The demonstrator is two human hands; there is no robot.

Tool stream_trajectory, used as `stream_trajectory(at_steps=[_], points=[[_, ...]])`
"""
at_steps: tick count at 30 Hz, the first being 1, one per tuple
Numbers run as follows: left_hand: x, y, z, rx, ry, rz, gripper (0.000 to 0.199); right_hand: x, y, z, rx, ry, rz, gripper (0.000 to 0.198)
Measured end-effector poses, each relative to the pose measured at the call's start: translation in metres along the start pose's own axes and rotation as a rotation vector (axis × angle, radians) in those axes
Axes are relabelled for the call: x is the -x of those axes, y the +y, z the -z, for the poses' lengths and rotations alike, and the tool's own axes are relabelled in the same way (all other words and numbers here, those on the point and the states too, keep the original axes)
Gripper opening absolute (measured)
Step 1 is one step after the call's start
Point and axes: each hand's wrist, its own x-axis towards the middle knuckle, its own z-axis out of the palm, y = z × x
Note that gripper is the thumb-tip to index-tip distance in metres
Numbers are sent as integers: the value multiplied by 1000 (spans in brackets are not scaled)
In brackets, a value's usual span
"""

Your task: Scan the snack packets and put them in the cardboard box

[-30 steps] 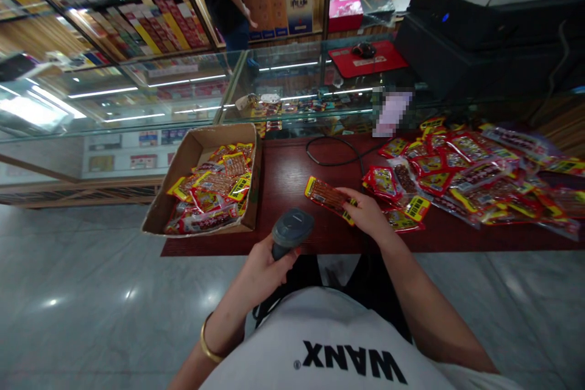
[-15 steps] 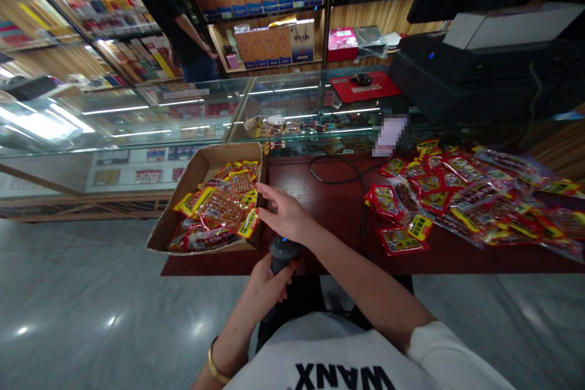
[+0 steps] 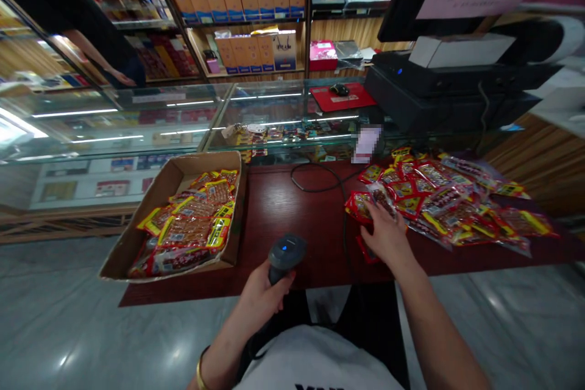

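My left hand [image 3: 265,295] is wrapped round the handle of a dark barcode scanner [image 3: 287,251], which has a small blue light on its head. Over the near left end of a pile of red and yellow snack packets [image 3: 450,195], my right hand [image 3: 386,234] reaches with its fingers apart. Its fingertips are at a small red packet [image 3: 358,204]; whether they touch it I cannot tell. An open cardboard box [image 3: 238,213] on the left of the table holds several similar snack packets [image 3: 194,219].
A black cable [image 3: 315,189] loops across the dark red table [image 3: 269,195]. Behind stand a glass display counter [image 3: 183,116], a red mat [image 3: 361,97] with a mouse [image 3: 339,89], and black till equipment [image 3: 425,94]. A person in black [image 3: 68,6] stands at the back left.
My right hand has moved from beside the cardboard box to the packet pile on the right. The scanner stays in my left hand and shows more fully. The view has shifted right.
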Motion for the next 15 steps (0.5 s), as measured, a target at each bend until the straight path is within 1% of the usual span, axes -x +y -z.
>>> stream_trajectory(at_steps=[2,4,6,7,9,12,14,15], points=[[1,0,-4,-9,-8,3,29,2,0,-2,-18,33,31,45],[2,-2,-4,-4,-1,16,29,3,-6,1,-70,112,32,38],[3,-5,-2,6,24,26,30,4,-22,7,-124,187,21,38],[4,-5,0,13,41,29,30,5,-34,10,-144,197,33,38],[5,-4,4,33,74,33,32,9,-68,12,-163,146,100,35],[8,2,10,73,124,26,34,21,-123,3,-173,-40,236,32],[11,5,12,89,146,14,34,29,-150,-6,-170,-148,290,29],[12,5,14,93,152,9,34,32,-158,-10,-167,-187,305,27]])
